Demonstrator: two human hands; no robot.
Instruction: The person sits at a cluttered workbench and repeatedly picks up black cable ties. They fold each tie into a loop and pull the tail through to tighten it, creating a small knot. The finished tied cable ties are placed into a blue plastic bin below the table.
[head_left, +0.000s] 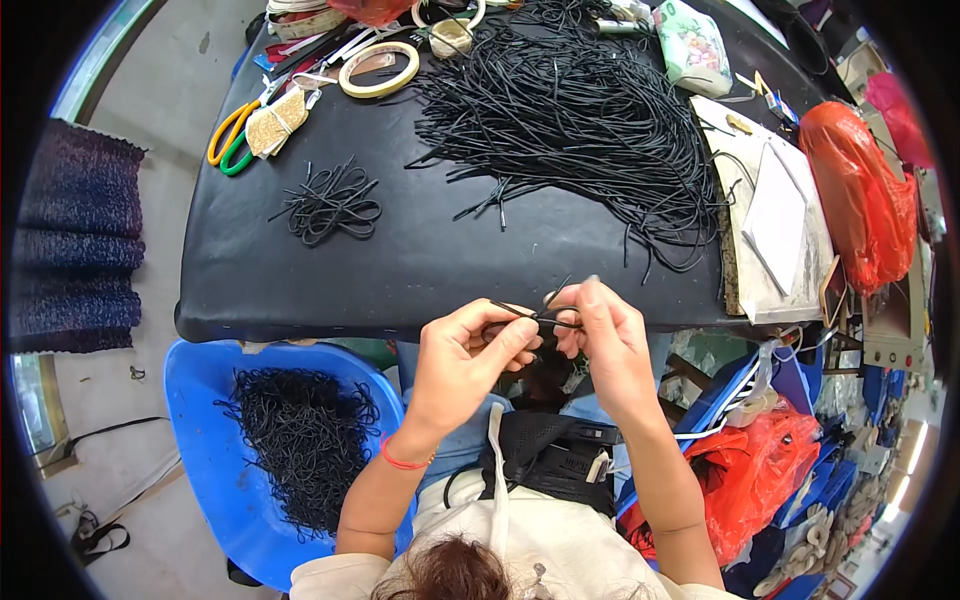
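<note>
Just off the near edge of the black-covered table [430, 275], both my hands are closed on one thin black cord [545, 318]. My left hand [465, 355] pinches it between thumb and fingers. Across from it, my right hand [605, 335] grips the cord too, its fingertips bent inward. Between the hands the cord crosses itself, with short ends sticking out; whether it is knotted I cannot tell. Farther back lies a large heap of black cords [570, 120]. A small looped bunch of black cords [330, 203] rests toward the left of the table.
At lower left a blue plastic tub [195, 430] holds a tangle of black cords [300, 440]. Scissors [235, 135] and a tape roll [378, 70] lie at the back left. On the right are a pale board [765, 235], a red plastic bag [855, 195] and another red bag [765, 480] lower down.
</note>
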